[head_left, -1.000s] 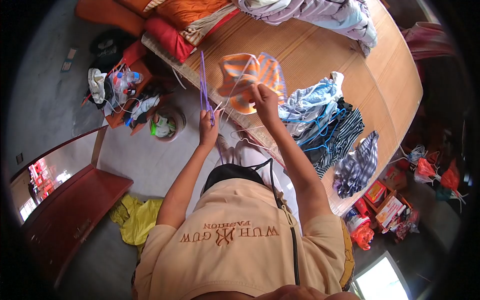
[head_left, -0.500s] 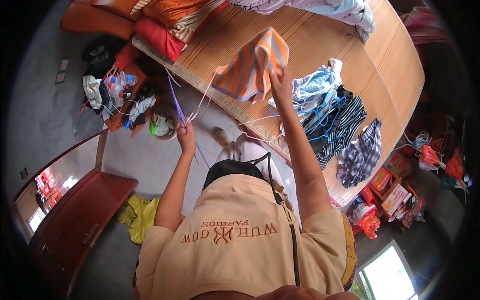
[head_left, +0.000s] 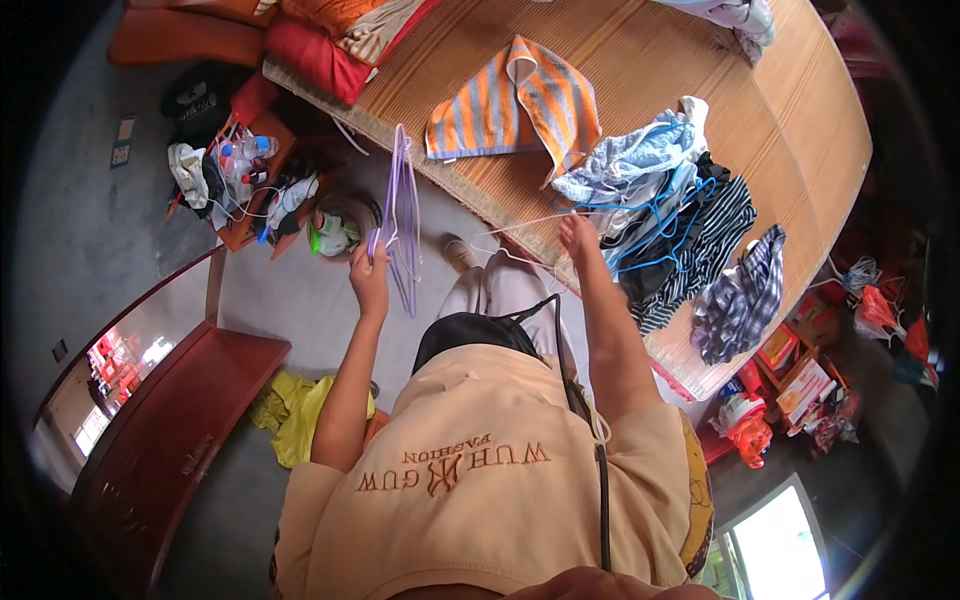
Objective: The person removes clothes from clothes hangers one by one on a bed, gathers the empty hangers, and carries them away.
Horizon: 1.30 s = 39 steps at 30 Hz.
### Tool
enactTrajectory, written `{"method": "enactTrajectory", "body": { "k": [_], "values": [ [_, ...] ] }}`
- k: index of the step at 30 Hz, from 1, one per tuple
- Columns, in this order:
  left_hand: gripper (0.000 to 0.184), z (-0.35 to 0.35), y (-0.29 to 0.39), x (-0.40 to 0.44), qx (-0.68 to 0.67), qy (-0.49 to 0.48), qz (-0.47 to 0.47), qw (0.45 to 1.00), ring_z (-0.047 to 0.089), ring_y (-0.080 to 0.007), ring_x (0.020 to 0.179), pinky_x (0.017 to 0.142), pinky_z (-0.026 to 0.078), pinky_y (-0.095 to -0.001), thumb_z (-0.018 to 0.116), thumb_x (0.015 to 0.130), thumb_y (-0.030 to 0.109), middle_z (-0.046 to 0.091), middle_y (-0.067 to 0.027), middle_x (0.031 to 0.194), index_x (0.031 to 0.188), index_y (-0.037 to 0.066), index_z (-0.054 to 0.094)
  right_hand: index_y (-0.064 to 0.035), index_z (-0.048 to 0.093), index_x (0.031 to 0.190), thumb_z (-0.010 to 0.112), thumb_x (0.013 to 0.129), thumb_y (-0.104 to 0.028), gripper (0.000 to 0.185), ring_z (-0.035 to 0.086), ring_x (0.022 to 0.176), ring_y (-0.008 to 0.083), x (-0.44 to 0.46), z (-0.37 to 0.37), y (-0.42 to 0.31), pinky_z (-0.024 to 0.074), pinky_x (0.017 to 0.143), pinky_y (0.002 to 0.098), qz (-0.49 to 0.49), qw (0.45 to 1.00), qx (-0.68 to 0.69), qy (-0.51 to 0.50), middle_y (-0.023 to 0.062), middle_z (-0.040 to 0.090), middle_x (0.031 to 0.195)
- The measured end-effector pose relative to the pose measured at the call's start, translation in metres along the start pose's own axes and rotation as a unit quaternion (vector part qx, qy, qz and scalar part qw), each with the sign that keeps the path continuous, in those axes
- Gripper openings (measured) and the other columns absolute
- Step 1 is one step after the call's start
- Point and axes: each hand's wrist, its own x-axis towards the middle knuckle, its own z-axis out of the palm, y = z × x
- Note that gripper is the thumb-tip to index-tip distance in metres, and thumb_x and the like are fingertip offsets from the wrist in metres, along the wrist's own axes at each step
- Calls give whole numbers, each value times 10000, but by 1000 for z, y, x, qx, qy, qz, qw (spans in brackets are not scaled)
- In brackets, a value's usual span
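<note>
My left hand [head_left: 370, 272] is closed around several thin clothes hangers [head_left: 402, 205], purple and white, held upright beside the bed edge. My right hand [head_left: 578, 238] is at the bed edge with its fingers partly apart. It is beside a white hanger [head_left: 515, 250] that juts out over the edge; whether the fingertips touch it is unclear. An orange and grey striped towel [head_left: 515, 105] lies on the bed mat, partly folded over. Right of it is a pile of clothes: a light blue garment [head_left: 640, 160], blue hangers [head_left: 660, 225] and a black striped garment [head_left: 715, 250].
A checked garment [head_left: 745, 300] lies at the mat's [head_left: 790, 130] near corner. A bin [head_left: 345, 225] and a cluttered stool [head_left: 240, 235] stand left of the bed. Boxes and bags [head_left: 800, 390] are at the right. A yellow bag [head_left: 300, 410] lies on the floor.
My right hand has let go of the striped towel, which now lies on the mat, and has come down toward the white hanger. The hangers in my left hand have swung more upright.
</note>
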Motion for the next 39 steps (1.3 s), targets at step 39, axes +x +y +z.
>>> {"method": "enactTrajectory", "body": {
  "k": [39],
  "values": [
    [333, -5, 20, -43, -117, -188, 43, 974, 403, -38, 572, 548, 326, -195, 513, 928, 342, 506, 33, 645, 757, 69, 598, -51, 494, 1150, 421, 972, -215, 253, 220, 412, 54, -289, -9, -150, 180, 321, 184, -128, 885, 260, -365, -48, 251, 559]
  ]
}}
